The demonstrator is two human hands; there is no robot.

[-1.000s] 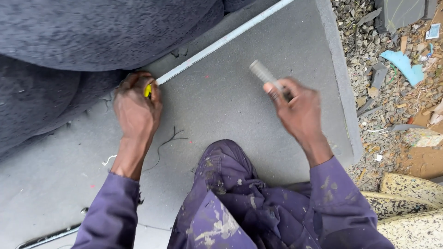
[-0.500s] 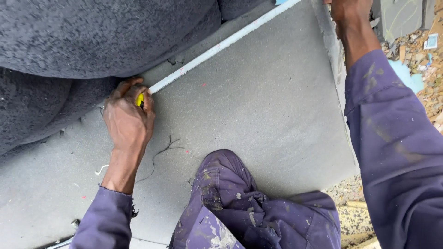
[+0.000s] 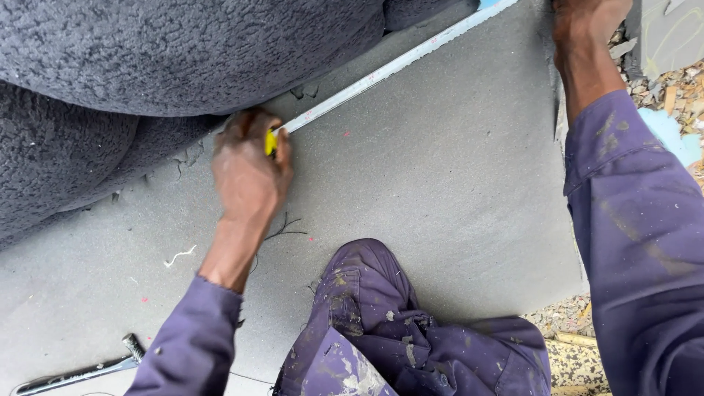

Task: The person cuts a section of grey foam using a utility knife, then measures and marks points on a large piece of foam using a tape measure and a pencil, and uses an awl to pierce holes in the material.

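a: where the tape measure blade crosses the grey foam sheet, we see it run as a thin pale strip from about nine o'clock of the middle up to the top edge at one o'clock. its near end sits at our left hand, and its far end leaves the view beside our right hand.

b: and the yellow bit?

a: that is the yellow tape case, only a sliver of it showing between our left fingers. our left hand is closed tight around it, knuckles up, pressed onto the sheet just under the dark fuzzy cushion.

b: what of our right hand?

a: it is at twelve to one o'clock, cut off by the top edge. we cannot tell whether its fingers are spread or closed, nor whether they touch the blade. only the wrist and the purple sleeve show well, the sleeve flecked with paint.

b: what lies round about?

a: the cushion fills the upper left, from nine to twelve o'clock, overhanging the sheet. at six o'clock our knee in purple paint-spattered trousers rests on the sheet. a thin dark thread lies just below our left wrist, and a white scrap sits near eight o'clock. at seven o'clock, by the bottom edge, a metal tool lies flat. rubble and wood chips lie off the sheet at two o'clock.
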